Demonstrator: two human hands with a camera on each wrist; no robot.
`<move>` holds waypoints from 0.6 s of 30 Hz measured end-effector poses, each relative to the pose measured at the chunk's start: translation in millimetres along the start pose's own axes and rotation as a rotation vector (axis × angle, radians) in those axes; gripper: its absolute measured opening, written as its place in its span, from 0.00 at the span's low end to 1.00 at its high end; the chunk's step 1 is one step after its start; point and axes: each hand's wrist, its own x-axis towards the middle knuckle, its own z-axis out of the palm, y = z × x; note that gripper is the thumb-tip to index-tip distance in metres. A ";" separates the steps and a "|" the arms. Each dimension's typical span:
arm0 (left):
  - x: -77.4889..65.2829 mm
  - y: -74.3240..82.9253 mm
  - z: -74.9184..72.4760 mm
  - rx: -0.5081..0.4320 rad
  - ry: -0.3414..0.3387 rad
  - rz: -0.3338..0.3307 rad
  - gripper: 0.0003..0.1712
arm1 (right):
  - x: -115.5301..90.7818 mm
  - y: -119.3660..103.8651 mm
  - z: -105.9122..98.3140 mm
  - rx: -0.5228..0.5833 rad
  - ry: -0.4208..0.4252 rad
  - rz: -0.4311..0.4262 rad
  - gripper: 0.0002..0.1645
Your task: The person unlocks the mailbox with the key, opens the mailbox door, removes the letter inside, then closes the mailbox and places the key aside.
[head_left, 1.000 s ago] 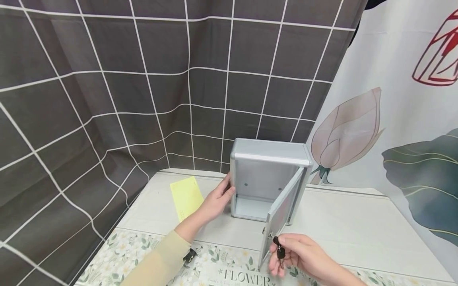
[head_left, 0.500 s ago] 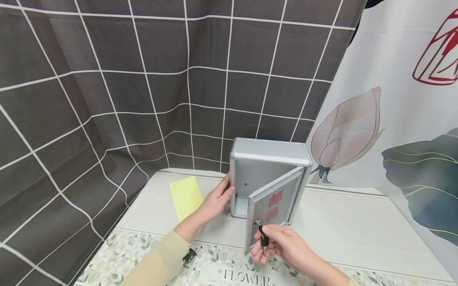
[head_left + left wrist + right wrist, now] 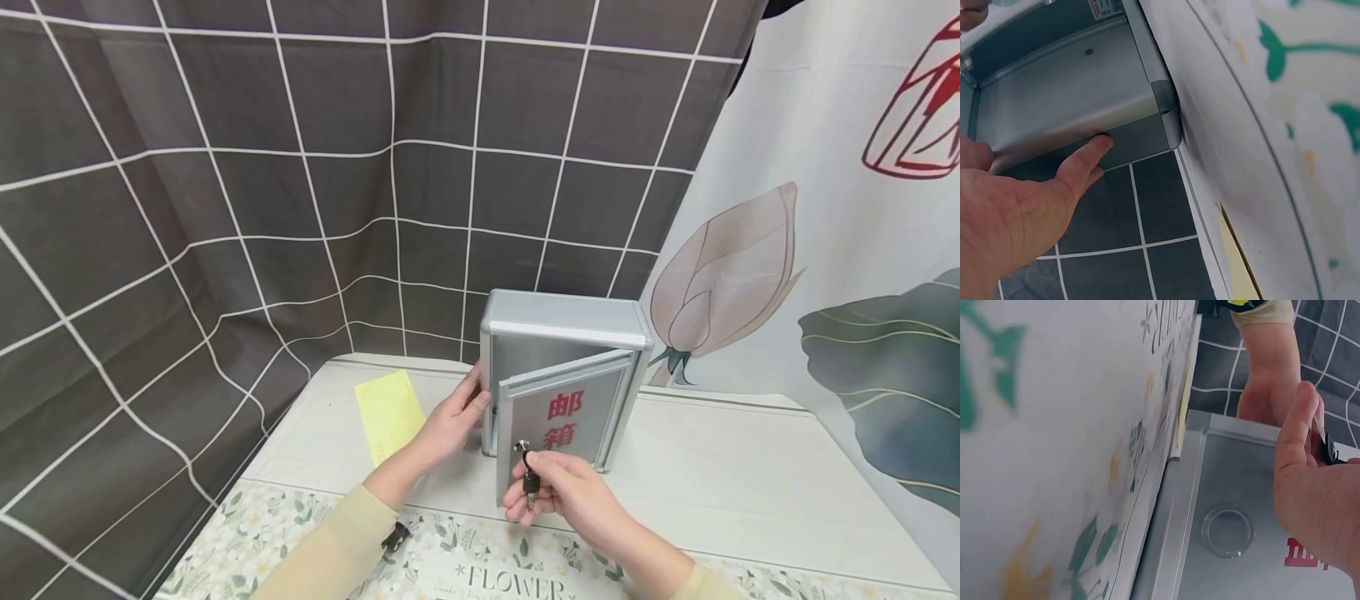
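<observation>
A silver metal mailbox [image 3: 566, 312] with red characters on its door [image 3: 528, 408] stands on the table. Its door is hinged on the right and hangs partly ajar. My left hand [image 3: 453, 417] rests against the box's left side, with its fingers laid along the wall, as the left wrist view shows too. My right hand [image 3: 570, 496] pinches the key [image 3: 528, 457] at the door's lock [image 3: 521, 446]. A second key [image 3: 531, 485] with a black head dangles below it, in front of the curled fingers. Part of the box's inside is hidden behind the door.
A yellow envelope [image 3: 390, 412] lies on the table left of the box. A flower-printed cloth [image 3: 465, 542] covers the table's near part. Dark checked curtain [image 3: 300, 208] hangs behind and at the left; a white printed curtain [image 3: 825, 250] hangs at the right.
My right hand has moved left and away from me with the key, swinging the mailbox door further toward closed. The red characters now face me. My left hand stays at the box's side.
</observation>
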 end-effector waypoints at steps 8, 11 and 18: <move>1.3 -2.3 0.8 -0.015 -0.001 0.007 0.39 | 14.8 0.5 5.2 -0.040 0.094 0.024 0.32; 1.7 -2.1 1.4 -0.032 0.001 0.001 0.38 | 20.0 1.5 6.1 -0.033 0.119 0.032 0.32; 2.4 -2.2 2.0 -0.056 0.017 -0.007 0.37 | 31.0 4.2 8.0 -0.021 0.170 0.035 0.32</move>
